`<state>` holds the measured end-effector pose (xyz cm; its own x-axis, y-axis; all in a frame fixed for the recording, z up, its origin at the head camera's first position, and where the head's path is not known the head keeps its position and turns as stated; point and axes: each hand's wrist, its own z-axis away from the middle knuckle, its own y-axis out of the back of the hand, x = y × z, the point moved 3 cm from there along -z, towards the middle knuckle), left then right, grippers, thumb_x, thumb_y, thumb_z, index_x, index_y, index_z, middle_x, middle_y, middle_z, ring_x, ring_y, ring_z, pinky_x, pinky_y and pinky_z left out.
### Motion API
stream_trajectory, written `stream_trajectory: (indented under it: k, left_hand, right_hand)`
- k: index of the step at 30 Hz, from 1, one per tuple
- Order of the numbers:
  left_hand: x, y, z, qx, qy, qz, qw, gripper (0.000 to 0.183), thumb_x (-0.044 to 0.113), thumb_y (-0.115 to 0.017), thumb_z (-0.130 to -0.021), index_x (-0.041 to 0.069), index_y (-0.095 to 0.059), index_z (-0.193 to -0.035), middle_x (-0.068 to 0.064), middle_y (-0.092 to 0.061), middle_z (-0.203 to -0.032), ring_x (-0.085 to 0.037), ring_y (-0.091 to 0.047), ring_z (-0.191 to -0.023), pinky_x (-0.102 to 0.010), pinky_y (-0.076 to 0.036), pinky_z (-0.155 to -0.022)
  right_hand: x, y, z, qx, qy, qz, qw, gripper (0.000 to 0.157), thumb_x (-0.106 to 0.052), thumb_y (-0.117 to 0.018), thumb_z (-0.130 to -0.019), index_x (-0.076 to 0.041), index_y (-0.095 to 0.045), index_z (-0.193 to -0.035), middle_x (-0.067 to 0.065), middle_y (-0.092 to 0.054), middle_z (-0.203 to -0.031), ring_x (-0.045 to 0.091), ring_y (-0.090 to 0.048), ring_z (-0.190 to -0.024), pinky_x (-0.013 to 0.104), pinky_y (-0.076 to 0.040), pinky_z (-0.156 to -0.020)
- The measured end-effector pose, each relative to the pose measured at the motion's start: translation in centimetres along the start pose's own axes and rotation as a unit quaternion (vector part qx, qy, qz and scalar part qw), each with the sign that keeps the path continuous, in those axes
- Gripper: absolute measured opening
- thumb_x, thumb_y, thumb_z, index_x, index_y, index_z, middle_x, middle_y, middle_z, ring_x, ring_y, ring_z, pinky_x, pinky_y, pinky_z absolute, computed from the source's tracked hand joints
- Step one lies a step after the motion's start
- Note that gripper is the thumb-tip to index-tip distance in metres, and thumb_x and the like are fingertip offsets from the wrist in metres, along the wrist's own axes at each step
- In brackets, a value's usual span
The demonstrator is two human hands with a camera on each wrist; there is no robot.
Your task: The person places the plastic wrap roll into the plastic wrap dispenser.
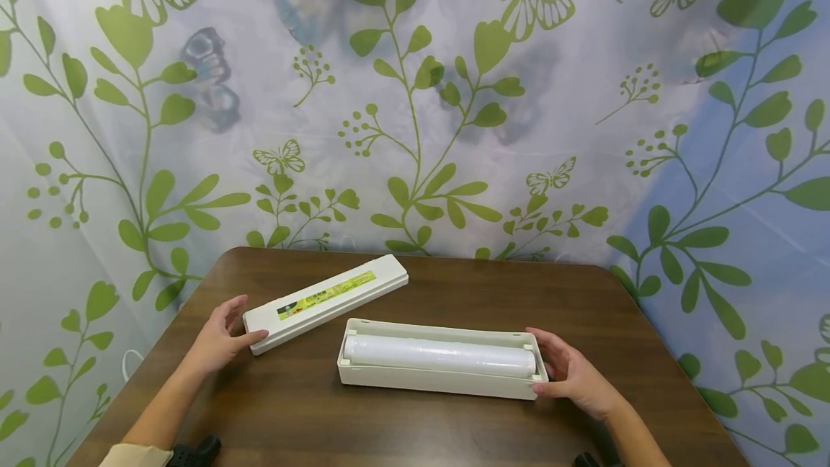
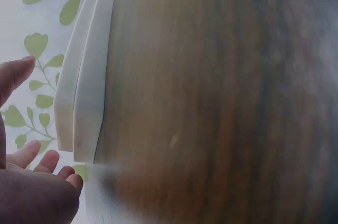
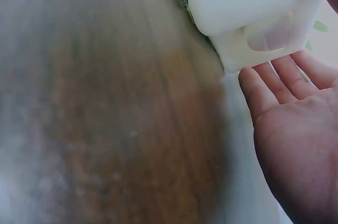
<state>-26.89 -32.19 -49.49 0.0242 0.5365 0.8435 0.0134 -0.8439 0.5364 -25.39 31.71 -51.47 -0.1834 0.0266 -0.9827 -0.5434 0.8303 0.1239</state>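
A long white box [image 1: 441, 380] lies uncovered on the table, with a white roll of what looks like cling film [image 1: 441, 354] inside. Its lid [image 1: 327, 301], with a yellow-green label, lies at a slant to the left. My left hand [image 1: 220, 337] is at the lid's left end, thumb by the near corner; in the left wrist view its fingers spread loosely beside the lid [image 2: 87, 76]. At the box's right end is my right hand [image 1: 577, 373], thumb at the near corner and fingers toward the far one. Its fairly straight fingers touch the box end [image 3: 232, 49] in the right wrist view.
The brown wooden table [image 1: 415, 431] has a rounded far left corner. Behind it hangs a pale curtain [image 1: 311, 92] printed with green leaves and butterflies. A thin white cord [image 1: 132, 359] loops beside the table's left edge.
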Motion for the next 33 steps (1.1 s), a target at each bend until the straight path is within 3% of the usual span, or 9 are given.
stream_trajectory:
  k: [11,16,25,31,33]
  left_hand:
    - [-0.7,0.1,-0.5,-0.048,0.049,0.004,0.9977,0.106,0.024,-0.083,-0.086,-0.013,-0.013,-0.157,-0.040,-0.019,-0.161,-0.057,-0.022,-0.149,-0.061,-0.027,-0.119]
    - [-0.8,0.1,-0.8,-0.058,0.031,0.003,0.9978,0.107,0.018,-0.086,-0.084,-0.014,-0.015,-0.156,-0.041,-0.020,-0.160,-0.058,-0.023,-0.148,-0.064,-0.026,-0.119]
    - [-1.3,0.4,-1.3,-0.072,0.001,-0.042,0.9965,0.104,0.021,-0.088,-0.081,-0.013,-0.022,-0.154,-0.039,-0.029,-0.157,-0.057,-0.027,-0.146,-0.067,-0.028,-0.116]
    - [-1.4,0.5,-1.4,-0.073,-0.008,-0.049,0.9961,0.100,0.021,-0.088,-0.081,-0.011,-0.027,-0.154,-0.036,-0.036,-0.155,-0.055,-0.032,-0.146,-0.064,-0.031,-0.114]
    - [-1.5,0.6,-1.4,-0.075,-0.009,-0.054,0.9957,0.100,0.022,-0.088,-0.081,-0.010,-0.028,-0.154,-0.036,-0.037,-0.155,-0.054,-0.033,-0.145,-0.059,-0.036,-0.114]
  right_hand:
    - [0.0,0.0,0.0,-0.010,0.012,-0.016,1.000,0.091,0.012,-0.070,-0.085,0.012,-0.014,-0.156,0.005,-0.046,-0.154,0.007,-0.055,-0.129,0.027,-0.054,-0.100]
    - [0.0,-0.1,0.1,-0.009,0.011,-0.019,1.000,0.091,0.011,-0.071,-0.085,0.013,-0.014,-0.156,0.006,-0.046,-0.154,0.007,-0.056,-0.128,0.027,-0.054,-0.100]
    - [-0.1,-0.1,0.1,-0.011,0.016,-0.024,1.000,0.088,0.011,-0.070,-0.086,0.007,-0.019,-0.158,0.008,-0.044,-0.156,0.007,-0.054,-0.130,0.028,-0.054,-0.100]
    - [0.0,-0.1,0.1,-0.010,0.013,-0.021,1.000,0.092,0.011,-0.071,-0.085,0.012,-0.013,-0.156,0.006,-0.045,-0.155,0.007,-0.055,-0.129,0.027,-0.054,-0.101]
    - [0.0,-0.1,0.1,-0.009,0.012,-0.019,1.000,0.092,0.011,-0.071,-0.085,0.013,-0.013,-0.156,0.006,-0.045,-0.155,0.007,-0.055,-0.129,0.026,-0.053,-0.101]
